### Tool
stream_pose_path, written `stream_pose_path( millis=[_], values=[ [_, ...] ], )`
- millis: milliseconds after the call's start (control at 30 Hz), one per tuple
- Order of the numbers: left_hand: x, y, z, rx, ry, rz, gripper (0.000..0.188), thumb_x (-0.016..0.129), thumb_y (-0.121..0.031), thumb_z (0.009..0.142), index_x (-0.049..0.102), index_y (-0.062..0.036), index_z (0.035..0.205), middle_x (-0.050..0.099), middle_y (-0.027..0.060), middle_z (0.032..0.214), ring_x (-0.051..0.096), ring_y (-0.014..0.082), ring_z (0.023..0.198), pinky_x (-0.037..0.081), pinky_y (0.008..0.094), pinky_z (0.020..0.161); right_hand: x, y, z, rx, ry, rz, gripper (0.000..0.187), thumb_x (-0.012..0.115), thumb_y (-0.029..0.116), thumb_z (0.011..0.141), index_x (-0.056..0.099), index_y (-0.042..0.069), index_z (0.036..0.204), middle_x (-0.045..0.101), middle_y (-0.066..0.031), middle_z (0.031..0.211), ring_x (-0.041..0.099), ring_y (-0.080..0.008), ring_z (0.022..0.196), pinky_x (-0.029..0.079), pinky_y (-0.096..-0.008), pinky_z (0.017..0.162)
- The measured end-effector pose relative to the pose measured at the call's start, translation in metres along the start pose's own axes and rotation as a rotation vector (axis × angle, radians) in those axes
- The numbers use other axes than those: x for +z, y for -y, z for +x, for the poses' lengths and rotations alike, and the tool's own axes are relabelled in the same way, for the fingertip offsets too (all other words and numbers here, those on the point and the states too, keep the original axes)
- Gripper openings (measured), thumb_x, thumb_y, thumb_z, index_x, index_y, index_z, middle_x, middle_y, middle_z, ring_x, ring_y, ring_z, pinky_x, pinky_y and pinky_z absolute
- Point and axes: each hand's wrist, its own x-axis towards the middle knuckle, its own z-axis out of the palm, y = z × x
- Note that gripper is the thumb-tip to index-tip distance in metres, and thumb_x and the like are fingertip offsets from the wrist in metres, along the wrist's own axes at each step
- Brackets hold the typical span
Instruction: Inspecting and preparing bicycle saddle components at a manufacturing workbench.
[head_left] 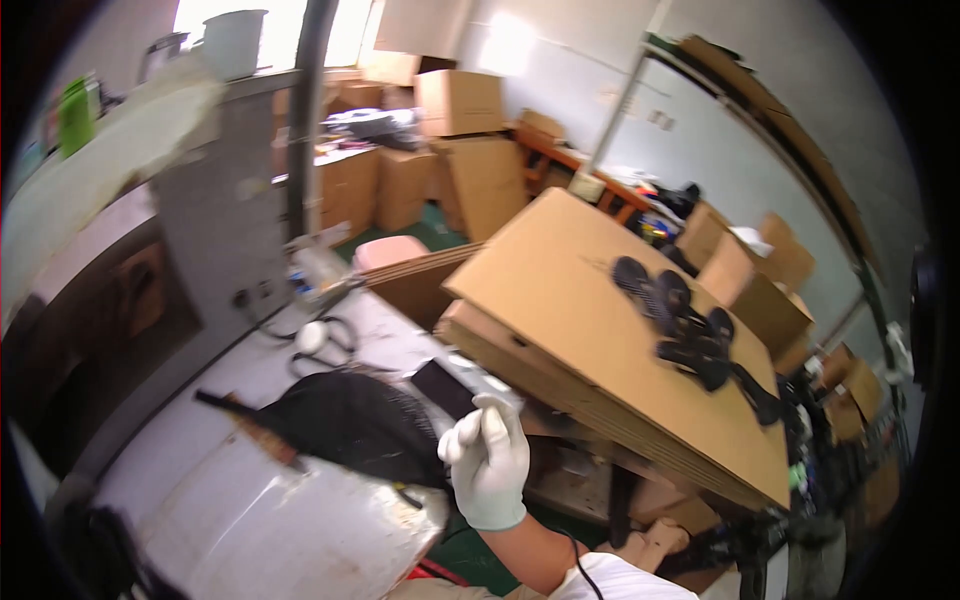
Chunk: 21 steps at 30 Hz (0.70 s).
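Observation:
My right hand (490, 465), in a white glove, reaches in from the lower right over the edge of the white table (190, 480). Its fingers are curled together, and their tips meet the lower end of a dark, flat, phone-like rectangle (443, 388). Whether they pinch it or only overlap it I cannot tell. Left of the glove lies a black fabric piece (345, 425) with a strap-like end. Behind that fabric rest black-handled scissors (345, 340), beside a small round white object (312, 338). My left hand is out of view.
On the right, stacked flat cardboard (570, 290) carries several black sole-shaped pieces (690, 335). A grey machine-like cabinet (230, 200) stands at the left. Cardboard boxes (460, 103) and a pink stool (388, 252) are farther back. A metal post (310, 120) rises behind the table.

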Motion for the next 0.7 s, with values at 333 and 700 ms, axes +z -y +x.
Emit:
stream_pose_path(
  millis=[333, 700],
  values=[
    [0.045, 0.054, -0.010, -0.189, 0.185, -0.465, 0.043, 0.060, 0.004, 0.088, 0.067, -0.0009, 0.131, 0.062, 0.0259, 0.138, 0.061, 0.0452, 0.120, 0.050, 0.0473, 0.104, 0.054, -0.055, -0.097, 0.443, 0.453, -0.436, 0.027, 0.054, 0.025, 0.106, 0.059, -0.002, 0.109, 0.051, -0.0044, 0.062, 0.049, -0.0169, 0.047, 0.044, -0.0323, 0.045],
    [0.010, 0.067, -0.024, -0.312, 0.312, -0.718, 0.056, 0.073, -0.008, 0.086, 0.060, -0.0030, 0.140, 0.056, 0.0232, 0.146, 0.060, 0.0422, 0.126, 0.050, 0.0466, 0.106, 0.093, -0.063, -0.162, 0.685, 1.056, -0.566, 0.022, 0.057, 0.017, 0.107, 0.070, -0.001, 0.111, 0.064, -0.0065, 0.081, 0.060, -0.0148, 0.067, 0.051, -0.0314, 0.065]
  ],
)
